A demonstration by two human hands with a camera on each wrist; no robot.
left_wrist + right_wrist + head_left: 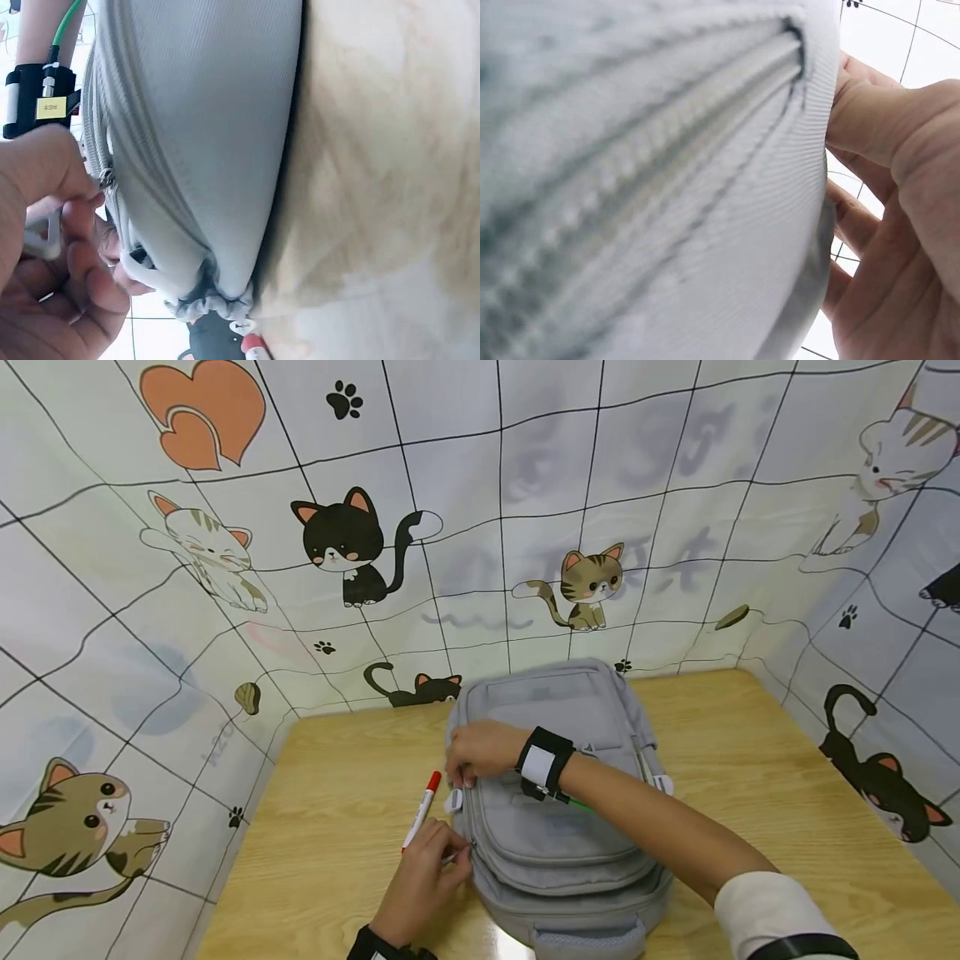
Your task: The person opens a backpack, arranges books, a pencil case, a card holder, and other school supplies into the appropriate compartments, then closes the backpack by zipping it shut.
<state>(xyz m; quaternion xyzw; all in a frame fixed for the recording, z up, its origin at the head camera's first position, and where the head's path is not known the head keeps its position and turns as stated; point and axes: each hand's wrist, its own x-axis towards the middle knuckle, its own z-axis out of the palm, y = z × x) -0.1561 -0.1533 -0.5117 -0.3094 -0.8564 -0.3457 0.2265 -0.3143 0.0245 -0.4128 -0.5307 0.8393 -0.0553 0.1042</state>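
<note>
A grey backpack of matt, finely ribbed woven cloth (558, 793), its zip teeth (667, 157) coarse and ridged, lies on a pale wooden table with visible grain and a slight sheen (750, 777). Beside it rests a smooth white plastic marker with a glossy red cap (422, 810). Behind hangs thin, creased cat-print fabric sheeting (480, 527).

Around the grey backpack (558, 793), bare table (787, 793) lies open to its right and far left. A red-capped marker (421, 811) lies just left of it; the cat-print wall (525, 527) closes in directly behind it.
</note>
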